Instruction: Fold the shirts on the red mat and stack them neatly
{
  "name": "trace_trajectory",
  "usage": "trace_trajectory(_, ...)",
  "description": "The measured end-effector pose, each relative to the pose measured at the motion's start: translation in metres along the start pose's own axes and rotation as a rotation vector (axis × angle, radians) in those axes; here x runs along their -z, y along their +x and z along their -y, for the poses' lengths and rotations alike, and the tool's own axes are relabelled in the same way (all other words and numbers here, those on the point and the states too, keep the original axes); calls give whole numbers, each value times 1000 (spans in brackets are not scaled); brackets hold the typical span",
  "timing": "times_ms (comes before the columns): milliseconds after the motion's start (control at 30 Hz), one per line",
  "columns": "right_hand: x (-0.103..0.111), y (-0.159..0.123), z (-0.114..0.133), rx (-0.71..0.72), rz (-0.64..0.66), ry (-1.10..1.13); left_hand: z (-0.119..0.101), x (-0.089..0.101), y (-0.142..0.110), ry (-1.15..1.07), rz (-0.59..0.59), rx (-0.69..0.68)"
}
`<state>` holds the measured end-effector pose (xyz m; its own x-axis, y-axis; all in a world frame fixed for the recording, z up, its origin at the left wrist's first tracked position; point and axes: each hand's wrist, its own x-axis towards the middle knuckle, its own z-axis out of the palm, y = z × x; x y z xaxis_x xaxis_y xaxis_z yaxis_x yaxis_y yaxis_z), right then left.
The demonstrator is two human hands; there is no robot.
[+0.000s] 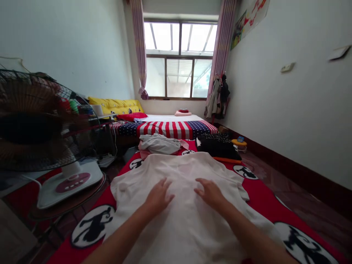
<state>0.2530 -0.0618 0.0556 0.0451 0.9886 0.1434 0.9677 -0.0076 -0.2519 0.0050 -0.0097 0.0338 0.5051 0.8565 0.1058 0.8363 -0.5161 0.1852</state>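
Observation:
A white shirt (181, 220) lies spread out on a red cloth (261, 187) printed with black figures in white circles. Over the shirt's left half is my left hand (159, 196), fingers apart and holding nothing. My right hand (210, 192) mirrors it on the other half, its fingers also spread and with nothing in them. Both hands are at or just above the fabric; whether they touch it I cannot tell. Past the shirt's far end sit a crumpled grey garment (161, 143) and a folded black stack of clothes (217, 145).
At the left a fan (30, 117) stands on a round stool (68, 203). Further back is a bed (170, 128) with a striped cover, below the window. A small yellow stool (238, 143) is by the right wall, and clothes (217, 95) hang on a rack.

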Motion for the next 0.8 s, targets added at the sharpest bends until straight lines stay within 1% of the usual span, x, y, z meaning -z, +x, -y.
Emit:
trace_trajectory(67, -26, 17, 10, 28, 43, 31, -12, -17, 14, -10, -10, -15)
trace_trajectory(100, -38, 22, 9, 1, 49, 9, -11, -25, 18, 3, -30, 2)
trace_trajectory(167, -54, 27, -2, -114, 22, -63, 2, -33, 20, 44, -62, 77)
trace_trajectory(233, -60, 26, -17, -229, -16, -117, 24, -33, 15, 87, -86, 163)
trace_trajectory(267, -61, 25, -23, -271, -25, -134, 36, -31, 11, 105, -87, 200)
trace_trajectory(333, -59, 24, -31, -310, -31, -158, 58, -26, 3, 133, -81, 249)
trace_trajectory(400, -58, 24, -32, -321, -36, -173, 72, -20, -7, 151, -77, 262)
trace_trajectory(467, -58, 22, -31, -319, -52, -180, 79, -15, -17, 160, -87, 231)
trace_trajectory(533, -58, 21, -28, -308, -76, -180, 83, -7, -25, 147, -96, 169)
trace_trajectory(600, -59, 20, -28, -295, -98, -180, 89, 5, -31, 100, -92, 132)
trace_trajectory(633, -59, 20, -27, -290, -104, -181, 94, 13, -33, 70, -96, 137)
trace_trajectory(667, -59, 21, -28, -288, -106, -181, 100, 21, -34, 43, -116, 158)
trace_trajectory(733, -60, 21, -28, -289, -102, -181, 117, 37, -33, 23, -213, 228)
trace_trajectory(800, -61, 22, -29, -287, -104, -183, 138, 49, -32, 32, -323, 352)
